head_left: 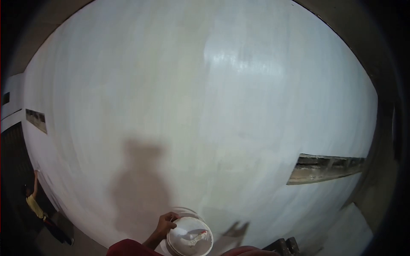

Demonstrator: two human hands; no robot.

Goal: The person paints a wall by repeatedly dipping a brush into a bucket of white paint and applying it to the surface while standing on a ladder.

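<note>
My left hand is closed on the rim of a white bucket, its fingers hooked over the left side. White paint shows inside the bucket. Against the bucket's inner right side is a whitish streak with a bit of red, too small to make out. My right hand is out of view; only a red sleeve on that side shows at the bottom edge. In front stands a large wall with uneven whitish coating, glossier at the upper right.
A recessed opening cuts into the wall at right, and a smaller one at far left. Dark blocky objects stand at the bottom right. A person in a yellow top reaches up to the wall at far left.
</note>
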